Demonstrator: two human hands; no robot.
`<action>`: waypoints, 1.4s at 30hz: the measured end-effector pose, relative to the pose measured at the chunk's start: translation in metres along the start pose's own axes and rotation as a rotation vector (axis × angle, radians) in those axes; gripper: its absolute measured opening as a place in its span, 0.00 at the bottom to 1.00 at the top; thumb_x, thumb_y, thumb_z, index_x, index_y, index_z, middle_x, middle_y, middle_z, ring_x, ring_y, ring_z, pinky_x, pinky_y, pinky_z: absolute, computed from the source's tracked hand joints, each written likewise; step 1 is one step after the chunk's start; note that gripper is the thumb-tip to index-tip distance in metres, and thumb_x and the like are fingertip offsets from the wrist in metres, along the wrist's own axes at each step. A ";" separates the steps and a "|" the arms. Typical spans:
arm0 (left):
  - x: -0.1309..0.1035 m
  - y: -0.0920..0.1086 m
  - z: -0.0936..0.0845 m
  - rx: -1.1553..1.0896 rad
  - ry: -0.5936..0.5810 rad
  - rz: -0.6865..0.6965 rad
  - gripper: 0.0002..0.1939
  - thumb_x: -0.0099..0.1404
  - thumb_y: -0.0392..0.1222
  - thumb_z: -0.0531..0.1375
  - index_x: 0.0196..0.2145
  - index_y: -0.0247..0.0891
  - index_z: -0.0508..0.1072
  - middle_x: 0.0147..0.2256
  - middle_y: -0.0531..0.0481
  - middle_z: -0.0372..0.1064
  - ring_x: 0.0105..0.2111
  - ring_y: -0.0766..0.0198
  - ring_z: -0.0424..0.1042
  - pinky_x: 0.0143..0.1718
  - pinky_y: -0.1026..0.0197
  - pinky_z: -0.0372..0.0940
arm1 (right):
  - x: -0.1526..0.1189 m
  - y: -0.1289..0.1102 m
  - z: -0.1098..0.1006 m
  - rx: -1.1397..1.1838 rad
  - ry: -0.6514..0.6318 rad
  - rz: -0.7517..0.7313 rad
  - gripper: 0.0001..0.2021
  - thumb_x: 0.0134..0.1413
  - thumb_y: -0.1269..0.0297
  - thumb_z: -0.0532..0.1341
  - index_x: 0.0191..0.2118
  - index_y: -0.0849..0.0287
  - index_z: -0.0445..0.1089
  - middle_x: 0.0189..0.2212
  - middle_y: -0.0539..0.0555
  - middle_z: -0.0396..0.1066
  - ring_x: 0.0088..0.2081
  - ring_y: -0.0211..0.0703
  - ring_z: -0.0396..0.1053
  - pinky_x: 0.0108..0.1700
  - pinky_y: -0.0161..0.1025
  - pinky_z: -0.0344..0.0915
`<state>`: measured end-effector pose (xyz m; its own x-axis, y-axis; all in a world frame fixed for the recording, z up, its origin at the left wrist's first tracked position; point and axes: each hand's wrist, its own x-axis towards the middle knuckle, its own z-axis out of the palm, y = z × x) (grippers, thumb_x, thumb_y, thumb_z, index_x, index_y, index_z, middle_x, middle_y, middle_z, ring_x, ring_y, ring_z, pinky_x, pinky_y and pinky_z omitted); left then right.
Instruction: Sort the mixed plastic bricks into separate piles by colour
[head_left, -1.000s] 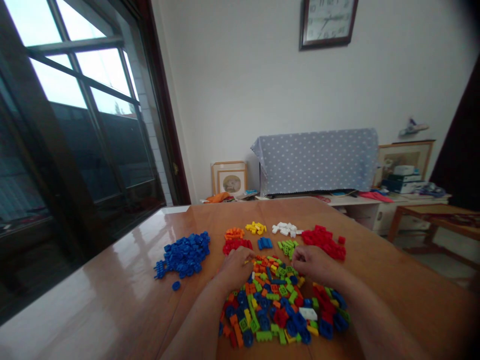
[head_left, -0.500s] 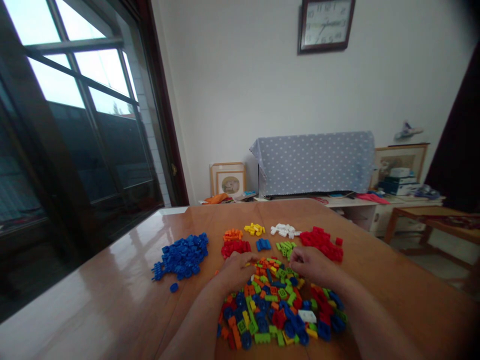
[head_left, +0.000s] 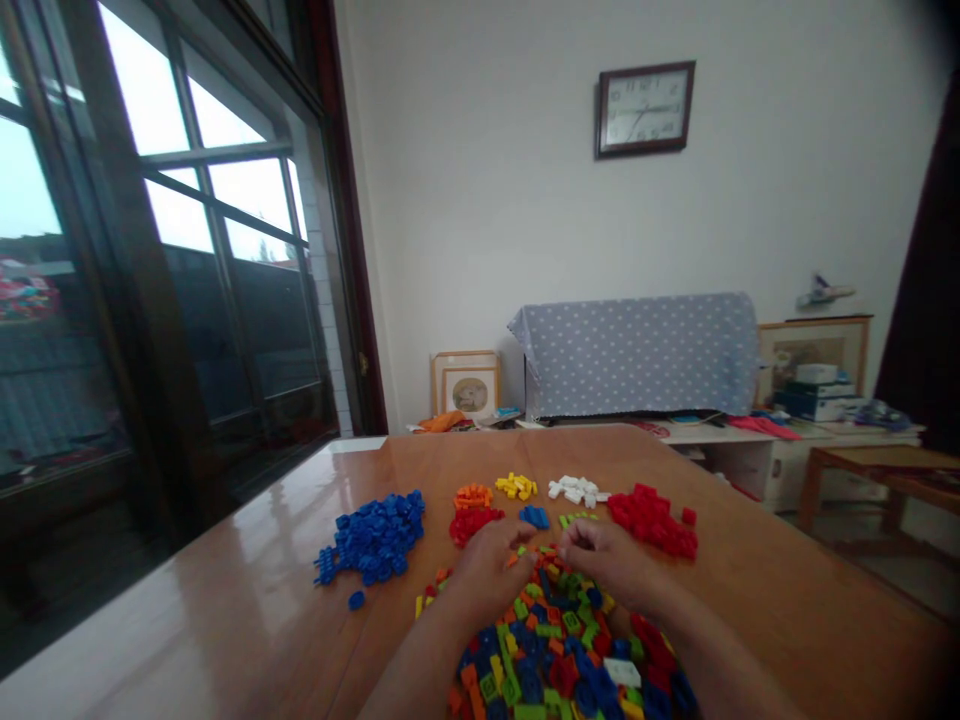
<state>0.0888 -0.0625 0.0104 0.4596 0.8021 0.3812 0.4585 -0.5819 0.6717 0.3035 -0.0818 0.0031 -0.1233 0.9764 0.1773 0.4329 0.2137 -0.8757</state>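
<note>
A mixed heap of toy building bricks [head_left: 551, 630] in several colours lies on the table before me. Over its far left side is my left hand [head_left: 491, 562], palm down, with thumb and fingers apart and bricks showing in the gap. My right hand [head_left: 606, 552] hovers at the far right side of the heap, its fingers curled in toward the thumb. Whatever its fingertips may hold is too small to make out. Just beyond the hands are red bricks [head_left: 474, 524], a few blue bricks [head_left: 534, 517] and light green bricks [head_left: 577, 519], the green ones partly covered by my right hand.
A large blue pile [head_left: 379, 537] lies on the left, a loose blue piece [head_left: 356, 600] near it. Farther back are orange [head_left: 472, 496], yellow [head_left: 517, 486] and white [head_left: 576, 490] piles. Another red pile [head_left: 654, 520] is at right on the wooden table [head_left: 247, 610].
My right hand has moved left, away from the light green bricks and closer to my left hand. The left hand has shifted slightly right. The camera view has tilted upward.
</note>
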 end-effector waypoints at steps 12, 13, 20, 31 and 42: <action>0.003 0.001 0.030 -0.502 0.023 -0.130 0.11 0.59 0.36 0.58 0.41 0.36 0.72 0.29 0.53 0.68 0.27 0.68 0.64 0.27 0.66 0.55 | 0.002 -0.004 0.020 0.275 -0.082 0.042 0.18 0.49 0.45 0.61 0.32 0.57 0.67 0.20 0.46 0.65 0.23 0.36 0.62 0.26 0.34 0.57; 0.003 -0.001 0.031 -0.498 0.042 -0.148 0.11 0.58 0.35 0.58 0.41 0.36 0.72 0.28 0.53 0.67 0.26 0.68 0.64 0.27 0.66 0.55 | 0.002 -0.004 0.021 0.297 -0.093 0.046 0.18 0.48 0.45 0.62 0.32 0.57 0.68 0.20 0.46 0.66 0.23 0.37 0.63 0.27 0.34 0.58; -0.001 0.005 0.014 -0.609 0.070 -0.226 0.14 0.57 0.36 0.60 0.42 0.35 0.70 0.29 0.54 0.68 0.27 0.69 0.66 0.29 0.66 0.57 | -0.006 -0.018 0.026 0.628 -0.079 0.068 0.18 0.43 0.53 0.68 0.37 0.57 0.67 0.29 0.50 0.73 0.28 0.39 0.69 0.33 0.37 0.65; -0.011 0.030 -0.003 -0.631 0.073 -0.236 0.21 0.59 0.44 0.62 0.49 0.33 0.72 0.32 0.50 0.71 0.32 0.65 0.69 0.36 0.63 0.62 | -0.015 -0.036 0.026 0.715 -0.062 0.063 0.18 0.40 0.54 0.71 0.32 0.59 0.68 0.22 0.45 0.67 0.23 0.32 0.62 0.27 0.31 0.57; -0.018 0.029 0.005 -0.616 -0.033 -0.217 0.17 0.58 0.49 0.63 0.39 0.32 0.74 0.28 0.51 0.70 0.30 0.65 0.69 0.33 0.65 0.60 | -0.009 -0.020 0.042 0.702 -0.111 0.083 0.16 0.44 0.56 0.68 0.34 0.59 0.65 0.22 0.46 0.71 0.22 0.32 0.65 0.26 0.31 0.58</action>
<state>0.0980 -0.0943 0.0204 0.4338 0.8823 0.1829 0.0283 -0.2162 0.9759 0.2587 -0.0961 0.0008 -0.2211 0.9716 0.0838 -0.2279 0.0321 -0.9732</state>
